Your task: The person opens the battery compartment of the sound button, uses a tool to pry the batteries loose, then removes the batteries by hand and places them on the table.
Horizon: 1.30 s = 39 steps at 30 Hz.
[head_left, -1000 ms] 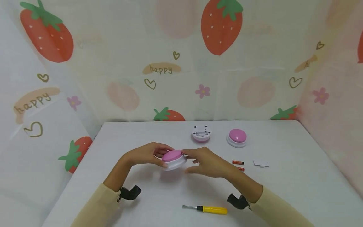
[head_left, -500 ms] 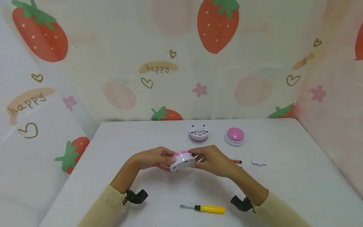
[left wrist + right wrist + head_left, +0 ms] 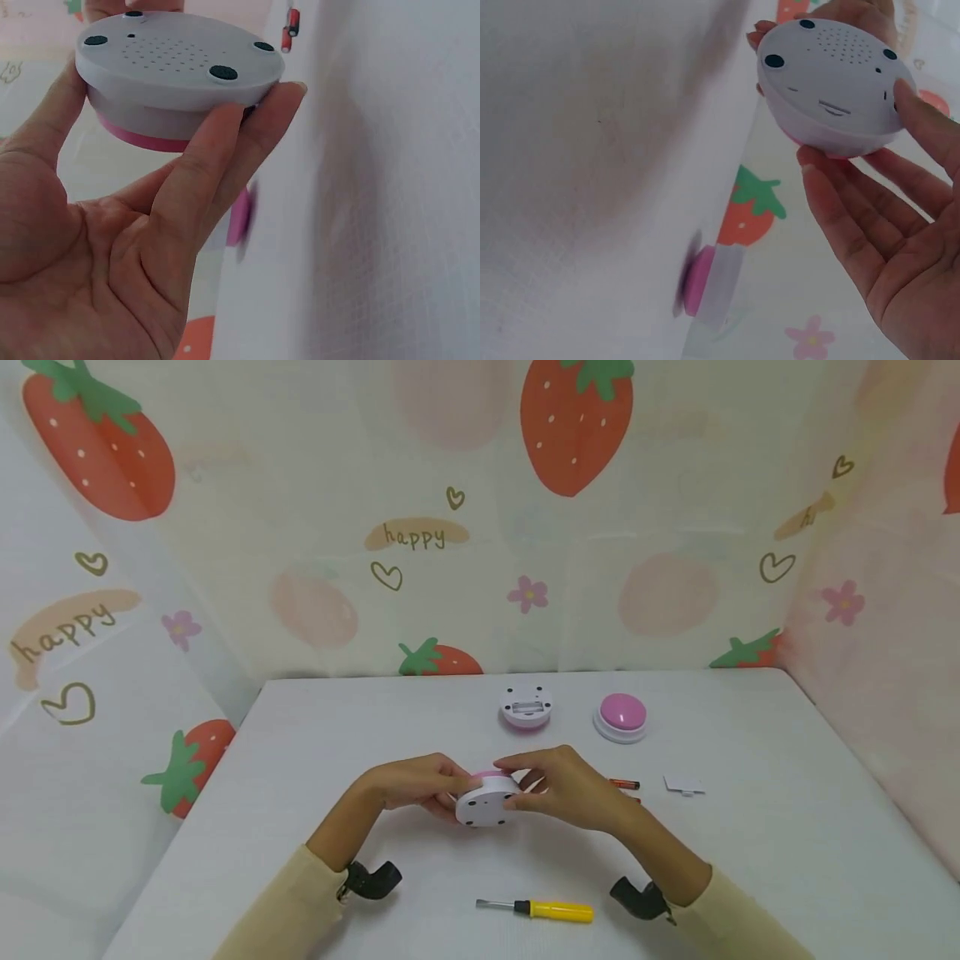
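Both hands hold a round pink-and-white push button [image 3: 486, 810] above the table, its white underside tipped toward me. My left hand [image 3: 420, 785] grips the left side, thumb and fingers on the rim. On the right side, my right hand [image 3: 567, 789] pinches it, with the thumb on the underside and fingertips at the pink cap. In the left wrist view the underside of the button [image 3: 169, 60] shows dark round pads and speaker holes. A closed battery cover [image 3: 834, 109] with a small latch appears in the right wrist view.
Behind the hands lies an upturned button [image 3: 527, 708] with an open battery bay. A second button [image 3: 621, 717] stands pink side up. Red batteries [image 3: 624, 784], partly hidden by the right arm, lie near a loose white cover [image 3: 684, 786]. A yellow screwdriver [image 3: 558, 912] lies in front.
The hands have tilted the button from pink cap up to underside facing me, shifting it slightly right. My right thumb has moved onto the underside.
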Each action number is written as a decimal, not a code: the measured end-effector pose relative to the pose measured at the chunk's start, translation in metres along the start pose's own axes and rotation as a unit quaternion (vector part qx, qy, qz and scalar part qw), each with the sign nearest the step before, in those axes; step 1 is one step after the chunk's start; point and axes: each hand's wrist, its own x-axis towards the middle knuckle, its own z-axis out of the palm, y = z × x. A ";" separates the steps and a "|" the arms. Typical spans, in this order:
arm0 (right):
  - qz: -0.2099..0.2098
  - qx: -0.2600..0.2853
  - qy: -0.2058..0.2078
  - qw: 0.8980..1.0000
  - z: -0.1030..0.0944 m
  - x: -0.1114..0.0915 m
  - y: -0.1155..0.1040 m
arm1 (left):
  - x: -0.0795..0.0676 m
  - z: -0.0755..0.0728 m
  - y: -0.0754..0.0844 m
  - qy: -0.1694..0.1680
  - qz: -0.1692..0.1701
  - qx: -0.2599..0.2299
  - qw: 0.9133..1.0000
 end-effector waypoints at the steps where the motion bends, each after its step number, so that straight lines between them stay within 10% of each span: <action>1: -0.002 -0.004 0.000 1.000 0.000 0.000 0.000 | 0.001 0.000 0.000 0.004 -0.003 0.004 1.000; 10: 0.029 -0.018 0.058 0.998 0.001 -0.002 0.011 | 0.004 0.001 0.005 0.048 0.022 -0.018 0.998; 17: 0.129 0.058 0.116 0.983 0.000 0.000 0.020 | 0.000 0.007 0.006 0.112 0.072 -0.003 0.991; 24: 0.228 0.203 0.131 0.943 0.001 0.003 0.030 | -0.001 0.020 0.000 0.184 0.153 0.061 0.969; 32: 0.239 0.352 0.104 0.899 0.005 -0.001 0.033 | 0.009 0.026 -0.013 0.235 0.266 0.141 0.924; 39: 0.227 0.457 0.063 0.858 0.010 -0.006 0.035 | 0.020 0.033 -0.019 0.234 0.279 0.134 0.922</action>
